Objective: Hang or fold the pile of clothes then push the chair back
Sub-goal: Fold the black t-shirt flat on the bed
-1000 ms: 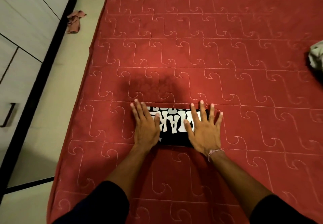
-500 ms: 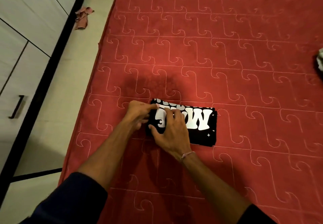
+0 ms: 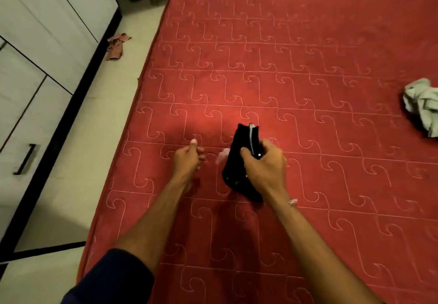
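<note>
- A folded black garment (image 3: 239, 161) is held by the right hand (image 3: 265, 168), the fingers and thumb being curled round its middle, so that it stands on edge above the red bed cover (image 3: 308, 66)
- A thin pale line, perhaps the white print, is seen along the upper fold of the garment; whether its lower end touches the bed cannot be told
- The left hand (image 3: 188, 159) is seen just beside the garment, on its left, and apart from it; its fingers are loosely curled, the thumb is raised, and nothing is held in it
- A thin bracelet (image 3: 292, 201) is worn on the right wrist, and a dark blue sleeve (image 3: 111, 280) is pushed up on the left arm
- A crumpled pale grey cloth (image 3: 423, 105) is lying on the bed near the right edge of the view, well apart from both hands
- A small pinkish rag (image 3: 117, 46) is lying on the light floor (image 3: 71, 161), between the bed and the white cabinet (image 3: 35, 42)
- A dark handle (image 3: 26, 159) is fixed on the lower front of the cabinet
</note>
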Action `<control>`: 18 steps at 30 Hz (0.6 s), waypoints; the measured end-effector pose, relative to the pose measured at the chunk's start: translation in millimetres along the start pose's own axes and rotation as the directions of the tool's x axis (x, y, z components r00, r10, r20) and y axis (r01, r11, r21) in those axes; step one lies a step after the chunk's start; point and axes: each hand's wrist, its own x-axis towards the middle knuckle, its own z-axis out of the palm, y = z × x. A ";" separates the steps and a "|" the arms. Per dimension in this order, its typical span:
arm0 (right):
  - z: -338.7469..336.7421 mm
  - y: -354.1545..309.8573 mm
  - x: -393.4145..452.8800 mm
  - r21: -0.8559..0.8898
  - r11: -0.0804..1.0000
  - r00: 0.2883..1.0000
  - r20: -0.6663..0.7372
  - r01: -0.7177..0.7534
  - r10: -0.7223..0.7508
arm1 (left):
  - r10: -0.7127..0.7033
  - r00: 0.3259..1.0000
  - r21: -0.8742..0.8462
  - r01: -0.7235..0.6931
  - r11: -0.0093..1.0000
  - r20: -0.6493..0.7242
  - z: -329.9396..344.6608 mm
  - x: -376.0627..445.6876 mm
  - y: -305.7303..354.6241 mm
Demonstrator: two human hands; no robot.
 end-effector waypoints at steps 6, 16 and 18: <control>-52.6 4.1 -9.6 0.528 0.822 0.976 0.161 -0.213 0.150 | -0.305 0.838 -0.129 0.400 0.907 0.453 2.0 -19.4 -54.1; -98.8 126.2 -6.4 0.261 0.882 0.919 0.146 -0.392 0.366 | -0.135 0.956 0.205 0.081 0.975 0.262 16.3 -25.0 -65.9; -97.2 149.9 -4.5 0.061 0.945 0.947 0.046 -0.322 0.319 | 0.018 0.967 0.322 -0.102 0.941 0.253 20.8 -28.8 -78.8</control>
